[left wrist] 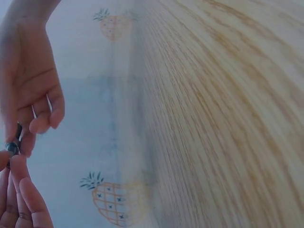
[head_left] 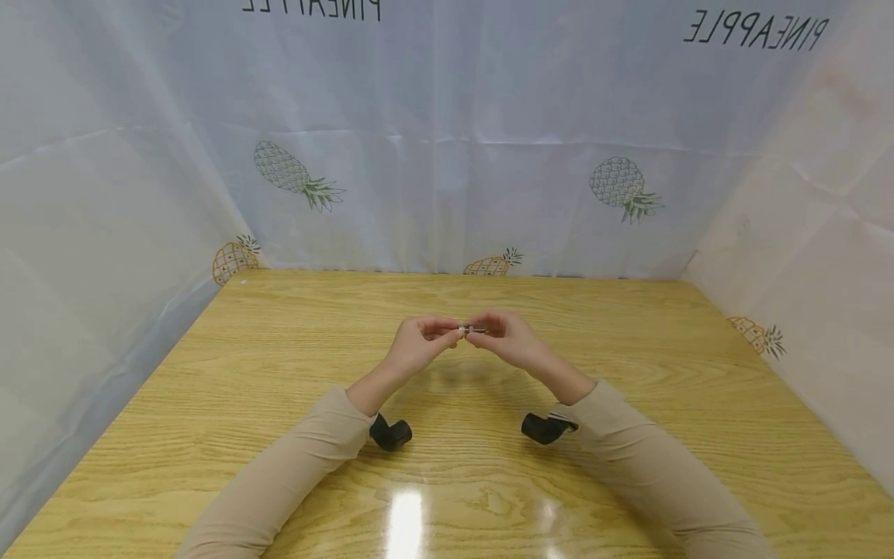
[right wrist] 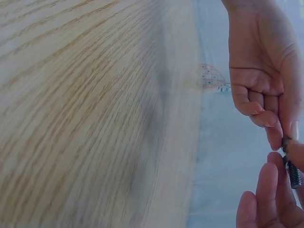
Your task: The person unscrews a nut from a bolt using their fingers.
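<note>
In the head view, my left hand (head_left: pixel 417 342) and right hand (head_left: pixel 515 341) meet fingertip to fingertip above the middle of the table. The right thumb and fingers pinch a threaded bolt (right wrist: pixel 295 177), whose dark thread shows in the right wrist view. At the bolt's left end, my left thumb and index finger pinch a small shiny metal piece (head_left: pixel 462 331); fingertips cover much of it, so I cannot tell its exact kind. The left wrist view shows this metal piece (left wrist: pixel 13 148) at its left edge, between both hands.
The wood-grain table (head_left: pixel 279 404) lies under both arms. A pale curtain (head_left: pixel 447 194) printed with pineapples borders it at the back and sides. Black wrist-worn pieces stick out at the left cuff (head_left: pixel 391 433) and the right cuff (head_left: pixel 541 428).
</note>
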Available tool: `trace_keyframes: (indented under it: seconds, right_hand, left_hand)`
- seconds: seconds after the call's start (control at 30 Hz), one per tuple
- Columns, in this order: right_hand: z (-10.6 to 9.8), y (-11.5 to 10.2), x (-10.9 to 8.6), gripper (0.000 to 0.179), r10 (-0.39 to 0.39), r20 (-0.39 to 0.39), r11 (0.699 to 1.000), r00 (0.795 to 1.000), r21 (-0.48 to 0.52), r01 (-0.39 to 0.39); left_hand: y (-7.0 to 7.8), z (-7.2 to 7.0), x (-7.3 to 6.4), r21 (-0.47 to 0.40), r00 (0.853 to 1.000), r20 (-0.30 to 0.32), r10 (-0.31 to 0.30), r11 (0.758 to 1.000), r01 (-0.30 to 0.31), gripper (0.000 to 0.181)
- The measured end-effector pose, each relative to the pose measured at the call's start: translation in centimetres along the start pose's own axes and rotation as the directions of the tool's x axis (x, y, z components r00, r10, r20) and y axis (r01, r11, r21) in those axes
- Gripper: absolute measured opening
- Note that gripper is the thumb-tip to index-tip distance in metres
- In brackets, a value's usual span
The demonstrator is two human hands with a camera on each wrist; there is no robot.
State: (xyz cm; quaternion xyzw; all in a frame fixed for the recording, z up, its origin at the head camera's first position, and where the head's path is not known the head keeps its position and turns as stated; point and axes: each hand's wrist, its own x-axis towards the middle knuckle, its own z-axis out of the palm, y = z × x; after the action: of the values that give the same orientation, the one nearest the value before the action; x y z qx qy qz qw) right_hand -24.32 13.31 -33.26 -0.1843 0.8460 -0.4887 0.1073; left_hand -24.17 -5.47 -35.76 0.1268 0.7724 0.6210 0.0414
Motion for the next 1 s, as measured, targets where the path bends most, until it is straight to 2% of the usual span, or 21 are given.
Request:
trace_keyframes:
  seconds: [0.13,0.3,0.4,0.63,0.73,0.9,1.0]
  right_hand:
    - [0.04,0.04,0.11,0.034,-0.009,-0.021,1.0,1.0,0.01,0.01]
    - [0.03,0.03,0.15,0.037,0.04,0.005,0.998,0.999,0.043,-0.04]
    - [0.06,-0.05,0.12,0.035,0.05,0.002,0.998,0.999,0.027,-0.05]
    - [0.1,-0.15,0.21,0.031,0.007,-0.037,0.999,0.999,0.042,-0.005]
    - [0.07,-0.14,0.21,0.033,0.018,-0.018,0.997,1.0,0.074,-0.017]
    - [0.08,-0.05,0.18,0.034,0.064,0.014,0.995,0.998,0.071,-0.065]
    - [0.15,-0.04,0.19,0.03,0.055,-0.005,0.997,0.998,0.055,-0.055]
  left_hand:
    - [0.16,0.0,-0.05,-0.006,1.0,0.003,-0.005,1.0,0.005,0.027]
    - [0.2,-0.11,-0.15,0.02,1.0,0.004,-0.006,1.0,0.006,0.027]
    - [0.12,-0.13,-0.14,0.022,1.0,0.002,-0.005,1.0,0.005,0.027]
    - [0.01,-0.12,-0.06,-0.001,1.0,-0.003,-0.005,1.0,0.005,0.027]
    - [0.04,-0.16,-0.12,0.008,1.0,-0.005,-0.003,1.0,0.003,0.028]
    - [0.15,-0.21,-0.27,0.014,1.0,-0.001,-0.006,1.0,0.006,0.027]
    - [0.19,-0.19,-0.26,0.008,1.0,-0.003,-0.004,1.0,0.004,0.026]
